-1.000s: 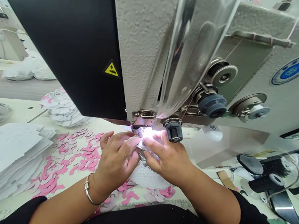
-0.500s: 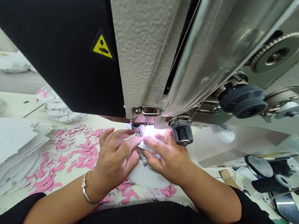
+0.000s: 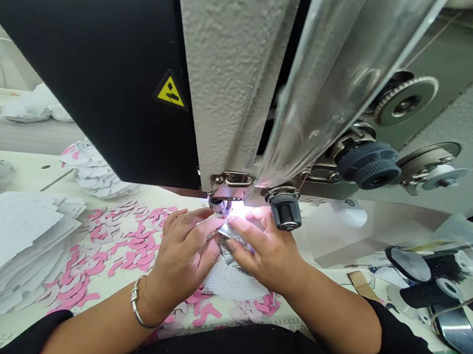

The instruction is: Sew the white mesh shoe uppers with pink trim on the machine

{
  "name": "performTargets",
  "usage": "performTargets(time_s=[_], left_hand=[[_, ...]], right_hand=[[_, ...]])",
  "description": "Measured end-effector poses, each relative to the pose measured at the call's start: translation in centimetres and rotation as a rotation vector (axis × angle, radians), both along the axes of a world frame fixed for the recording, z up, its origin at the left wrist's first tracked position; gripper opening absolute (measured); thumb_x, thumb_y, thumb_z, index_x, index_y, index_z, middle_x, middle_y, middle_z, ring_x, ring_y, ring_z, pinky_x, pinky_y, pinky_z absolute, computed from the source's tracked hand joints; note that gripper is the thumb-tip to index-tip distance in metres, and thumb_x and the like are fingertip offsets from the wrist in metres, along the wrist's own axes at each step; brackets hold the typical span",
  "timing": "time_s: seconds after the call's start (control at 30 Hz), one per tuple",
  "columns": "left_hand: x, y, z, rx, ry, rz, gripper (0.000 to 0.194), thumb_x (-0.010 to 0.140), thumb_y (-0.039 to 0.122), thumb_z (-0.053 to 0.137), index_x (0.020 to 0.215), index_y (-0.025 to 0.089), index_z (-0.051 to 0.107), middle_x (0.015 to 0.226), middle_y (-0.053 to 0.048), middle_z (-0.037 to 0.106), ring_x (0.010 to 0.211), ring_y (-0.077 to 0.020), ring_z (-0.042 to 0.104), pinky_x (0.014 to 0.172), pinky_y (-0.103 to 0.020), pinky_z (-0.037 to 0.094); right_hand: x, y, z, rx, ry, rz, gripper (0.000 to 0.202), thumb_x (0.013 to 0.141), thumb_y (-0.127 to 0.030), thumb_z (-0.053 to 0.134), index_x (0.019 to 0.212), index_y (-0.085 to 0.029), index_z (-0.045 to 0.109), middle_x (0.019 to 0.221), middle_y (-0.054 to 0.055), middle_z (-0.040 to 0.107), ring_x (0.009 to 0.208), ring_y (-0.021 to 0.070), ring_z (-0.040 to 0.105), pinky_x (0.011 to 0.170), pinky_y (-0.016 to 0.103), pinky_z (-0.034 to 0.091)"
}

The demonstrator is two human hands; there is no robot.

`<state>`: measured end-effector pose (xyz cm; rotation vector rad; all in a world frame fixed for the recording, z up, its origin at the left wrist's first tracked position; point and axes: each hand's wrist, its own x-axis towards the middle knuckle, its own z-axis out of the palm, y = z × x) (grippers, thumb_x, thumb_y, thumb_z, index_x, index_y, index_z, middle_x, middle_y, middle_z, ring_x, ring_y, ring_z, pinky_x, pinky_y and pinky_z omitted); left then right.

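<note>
A sewing machine [image 3: 240,84] fills the upper middle of the head view, its lit presser foot [image 3: 220,205] low at the centre. Under it lies a white mesh fabric piece [image 3: 234,281] with silvery trim [image 3: 232,235] along its upper part. My left hand [image 3: 187,254] presses on the piece's left edge with thumb and fingers, close beside the foot. From the right, my right hand [image 3: 268,248] grips the trim, fingertips near the needle area. Glare and my fingers hide the exact stitching point.
Pink and pale cut scraps [image 3: 135,251] are strewn left of my hands. A stack of white sheets [image 3: 13,246] stands at the far left, with a smaller pile of pieces [image 3: 102,171] behind. Black thread spools [image 3: 432,295] lie at the right.
The camera view has shifted slightly, so the machine appears turned a little. Both hands stay by the presser foot on the fabric piece, with hardly any visible movement.
</note>
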<state>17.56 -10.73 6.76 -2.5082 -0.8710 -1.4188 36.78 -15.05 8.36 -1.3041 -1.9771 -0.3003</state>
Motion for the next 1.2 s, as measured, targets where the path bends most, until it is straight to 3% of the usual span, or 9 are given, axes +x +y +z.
performTargets(time_s=[0.53, 0.7, 0.8, 0.93, 1.2], left_hand=[[-0.1, 0.1, -0.5, -0.101, -0.044, -0.077, 0.041, 0.088, 0.009, 0.060, 0.126, 0.022, 0.051, 0.117, -0.010, 0.064, 0.111, -0.0245, 0.059, 0.104, -0.048, 0.043], [-0.7, 0.4, -1.3, -0.215, -0.089, -0.038, 0.038, 0.091, 0.020, 0.060, 0.127, 0.020, 0.051, 0.112, -0.009, 0.064, 0.104, -0.0228, 0.061, 0.095, -0.041, 0.048], [-1.0, 0.6, -1.3, -0.301, -0.101, 0.027, 0.028, 0.091, 0.027, 0.060, 0.118, 0.020, 0.055, 0.102, -0.006, 0.066, 0.098, -0.0222, 0.061, 0.096, -0.041, 0.046], [-1.4, 1.0, -0.8, -0.339, -0.003, 0.022, 0.012, 0.094, 0.030, 0.052, 0.098, 0.020, 0.059, 0.092, -0.004, 0.066, 0.092, -0.0216, 0.060, 0.107, -0.049, 0.032], [-2.1, 1.8, -0.3, -0.447, 0.089, -0.014, 0.027, 0.095, 0.033, 0.042, 0.079, 0.021, 0.059, 0.086, -0.004, 0.067, 0.090, -0.0221, 0.060, 0.107, -0.048, 0.029]], right_hand=[[0.2, 0.1, 0.0, 0.048, -0.002, 0.055, 0.032, 0.093, -0.038, 0.061, 0.121, -0.025, 0.067, 0.108, 0.012, 0.061, 0.105, 0.0256, 0.058, 0.091, 0.044, 0.054], [0.2, 0.1, 0.5, 0.035, 0.011, 0.068, 0.026, 0.094, -0.035, 0.058, 0.114, -0.024, 0.069, 0.104, 0.011, 0.062, 0.102, 0.0251, 0.059, 0.094, 0.046, 0.054], [0.1, 0.1, 0.7, 0.051, 0.003, 0.063, 0.023, 0.094, -0.034, 0.058, 0.109, -0.022, 0.070, 0.101, 0.012, 0.061, 0.100, 0.0252, 0.060, 0.091, 0.045, 0.055], [0.1, 0.1, 0.7, 0.066, -0.005, 0.061, 0.023, 0.093, -0.033, 0.059, 0.105, -0.019, 0.072, 0.100, 0.013, 0.061, 0.098, 0.0263, 0.061, 0.089, 0.045, 0.056], [0.3, 0.1, 0.6, 0.026, -0.002, 0.045, 0.022, 0.093, -0.032, 0.058, 0.104, -0.020, 0.073, 0.101, 0.012, 0.060, 0.099, 0.0256, 0.059, 0.090, 0.045, 0.056]])
